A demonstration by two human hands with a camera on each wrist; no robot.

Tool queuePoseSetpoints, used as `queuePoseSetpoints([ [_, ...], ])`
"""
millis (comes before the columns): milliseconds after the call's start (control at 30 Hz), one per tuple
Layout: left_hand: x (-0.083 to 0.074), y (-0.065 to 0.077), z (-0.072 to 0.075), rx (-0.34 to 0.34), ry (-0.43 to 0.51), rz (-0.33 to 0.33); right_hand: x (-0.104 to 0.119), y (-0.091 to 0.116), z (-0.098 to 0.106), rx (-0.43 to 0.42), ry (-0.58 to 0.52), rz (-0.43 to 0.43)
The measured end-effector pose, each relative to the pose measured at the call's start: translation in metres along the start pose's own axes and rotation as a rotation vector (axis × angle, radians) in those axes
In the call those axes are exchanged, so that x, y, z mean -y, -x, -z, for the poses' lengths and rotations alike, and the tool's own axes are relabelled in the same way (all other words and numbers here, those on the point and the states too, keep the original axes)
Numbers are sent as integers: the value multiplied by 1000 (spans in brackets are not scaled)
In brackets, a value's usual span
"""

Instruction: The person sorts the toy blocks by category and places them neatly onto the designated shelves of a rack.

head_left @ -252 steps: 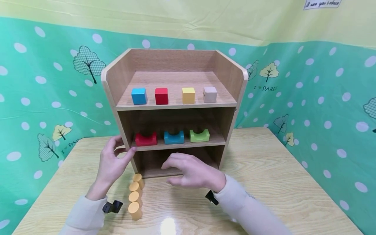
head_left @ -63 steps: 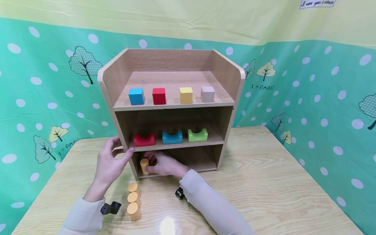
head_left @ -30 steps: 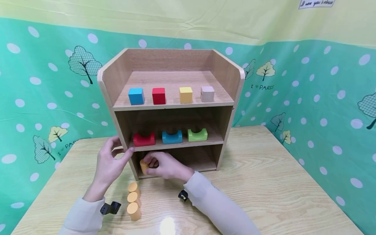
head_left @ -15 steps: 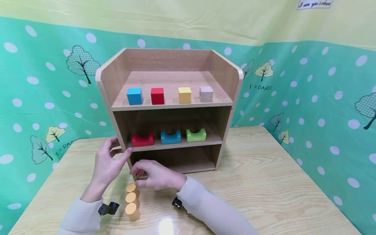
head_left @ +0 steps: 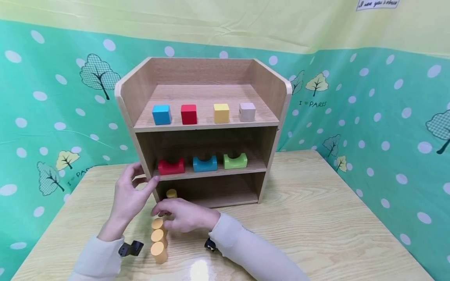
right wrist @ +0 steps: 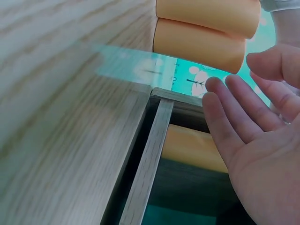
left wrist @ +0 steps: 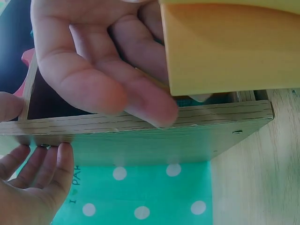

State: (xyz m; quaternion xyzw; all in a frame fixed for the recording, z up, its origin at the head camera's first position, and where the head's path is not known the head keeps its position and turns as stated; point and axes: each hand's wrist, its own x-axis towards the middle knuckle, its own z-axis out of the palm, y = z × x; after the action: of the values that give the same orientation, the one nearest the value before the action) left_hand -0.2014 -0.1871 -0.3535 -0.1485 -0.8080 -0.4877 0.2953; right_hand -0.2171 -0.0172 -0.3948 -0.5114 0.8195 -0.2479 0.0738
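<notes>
My left hand [head_left: 129, 197] holds the left side panel of a small wooden shelf [head_left: 207, 202], thumb at the front edge and fingers against the outer face. My right hand [head_left: 186, 215] hovers by the shelf's lower left corner, fingers extended and holding nothing. Just below it stands the farthest wooden cylinder [head_left: 157, 224] of a row of three upright on the table; the middle cylinder [head_left: 158, 236] and nearest cylinder [head_left: 159, 253] follow. A further cylinder [head_left: 171, 193] stands in the bottom compartment at left, partly hidden by my right hand; the right wrist view shows this cylinder [right wrist: 192, 147] too.
Along the top shelf sit a blue cube [head_left: 161, 114], red cube [head_left: 189, 114], yellow cube [head_left: 221, 113] and pale grey cube [head_left: 247, 112]. The middle shelf bears red [head_left: 171, 168], blue [head_left: 205, 164] and green [head_left: 235, 161] notched blocks. A patterned cloth [head_left: 372, 117] hangs behind.
My right hand has let go of one cylinder inside the bottom compartment and drawn back toward the row. That row has gone from several cylinders to three. My left hand keeps its hold.
</notes>
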Motion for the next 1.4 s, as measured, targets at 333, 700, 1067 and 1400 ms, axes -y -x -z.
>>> queuePoseSetpoints([
  [333,-26,0,3,-5,28,-35,-3,-4,-6,37,32,14],
  [700,-29,0,3,-1,3,-19,-4,-4,-9,40,40,35],
  [1067,-29,0,3,-9,18,-21,-5,-4,-9,15,27,50],
  [1400,-26,2,3,1,14,-29,-11,0,-4,21,4,-14],
])
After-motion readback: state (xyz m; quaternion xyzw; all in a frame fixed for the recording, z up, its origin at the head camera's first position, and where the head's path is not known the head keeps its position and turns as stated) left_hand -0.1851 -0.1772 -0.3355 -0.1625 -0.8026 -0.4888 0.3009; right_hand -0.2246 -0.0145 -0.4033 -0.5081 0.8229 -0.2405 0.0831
